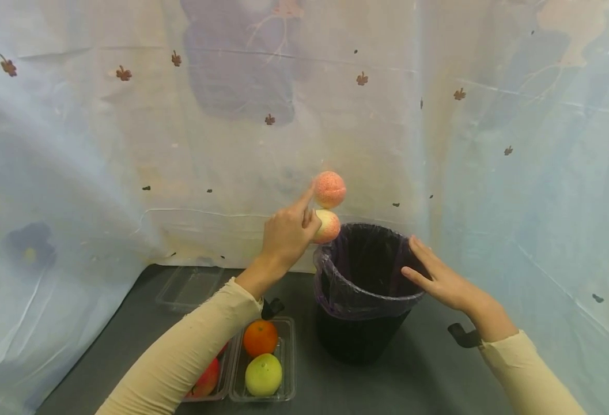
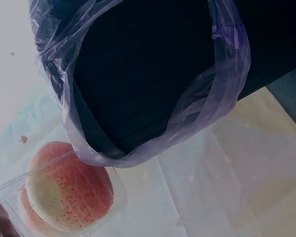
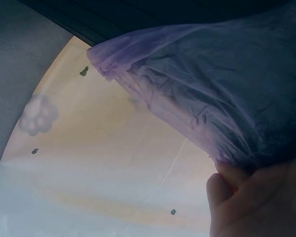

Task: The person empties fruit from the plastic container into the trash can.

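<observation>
My left hand [image 1: 288, 230] grips a clear plastic container [image 2: 39, 172], tipped on its side next to the bin's left rim. Two pink-and-cream peaches sit in it, an upper peach [image 1: 330, 189] and a lower peach [image 1: 328, 226]. In the left wrist view one peach [image 2: 71, 190] largely covers the other. A black trash bin [image 1: 358, 337] stands below, lined with a translucent purple bag [image 1: 330, 276] folded over its rim. On the bin's right side my right hand [image 1: 451, 285] holds the rim, thumb over the inner side. Part of its grip is hidden in the right wrist view.
Left of the bin, a clear tray [image 1: 292, 369] holds an orange [image 1: 260, 338] and a yellow-green fruit [image 1: 263, 374]. Beside it another tray with red fruit [image 1: 207, 379] is partly behind my left sleeve. Farther back lies a clear tray [image 1: 187, 288]. A patterned curtain [image 1: 221, 155] hangs behind the dark table.
</observation>
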The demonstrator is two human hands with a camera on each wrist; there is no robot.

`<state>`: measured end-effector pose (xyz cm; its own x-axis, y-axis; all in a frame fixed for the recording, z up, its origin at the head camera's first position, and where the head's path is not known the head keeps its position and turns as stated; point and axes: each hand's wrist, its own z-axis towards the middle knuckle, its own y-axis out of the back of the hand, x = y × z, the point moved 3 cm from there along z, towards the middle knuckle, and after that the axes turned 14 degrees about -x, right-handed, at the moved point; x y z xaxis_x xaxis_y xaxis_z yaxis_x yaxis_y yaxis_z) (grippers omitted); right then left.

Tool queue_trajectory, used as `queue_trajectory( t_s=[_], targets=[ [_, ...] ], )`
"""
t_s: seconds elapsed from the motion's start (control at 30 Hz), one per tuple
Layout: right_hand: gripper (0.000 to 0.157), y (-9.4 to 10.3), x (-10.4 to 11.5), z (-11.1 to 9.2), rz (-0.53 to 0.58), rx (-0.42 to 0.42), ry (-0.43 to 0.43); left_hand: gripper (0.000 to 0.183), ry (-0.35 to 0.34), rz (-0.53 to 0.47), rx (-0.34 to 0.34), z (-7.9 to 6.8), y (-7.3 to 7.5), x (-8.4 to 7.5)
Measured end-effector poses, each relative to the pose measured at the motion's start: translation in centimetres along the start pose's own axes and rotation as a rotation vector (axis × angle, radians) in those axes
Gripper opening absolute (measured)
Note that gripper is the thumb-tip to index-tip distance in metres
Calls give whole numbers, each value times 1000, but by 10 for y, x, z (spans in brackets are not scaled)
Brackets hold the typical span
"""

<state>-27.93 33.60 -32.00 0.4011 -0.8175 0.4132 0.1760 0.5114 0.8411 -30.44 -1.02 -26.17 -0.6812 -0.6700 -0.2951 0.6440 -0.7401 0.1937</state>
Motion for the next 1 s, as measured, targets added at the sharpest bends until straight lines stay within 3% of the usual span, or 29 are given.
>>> queue_trajectory(
  t_s=[0.47, 0.77, 0.87, 1.0],
  targets=[
    [81, 0, 1, 0, 17, 2, 3, 60, -78, 53, -17, -2, 0, -7],
    [80, -2, -1, 1, 3, -10, 11, 67, -172, 101, -39, -6, -2, -9],
    [80, -3, -2, 1, 6, -20, 12, 66, -167, 86, -64, -6, 0, -7],
    [80, -2, -4, 1, 6, -23, 12, 62, -97, 36, -77, -7, 3, 1]
  ],
)
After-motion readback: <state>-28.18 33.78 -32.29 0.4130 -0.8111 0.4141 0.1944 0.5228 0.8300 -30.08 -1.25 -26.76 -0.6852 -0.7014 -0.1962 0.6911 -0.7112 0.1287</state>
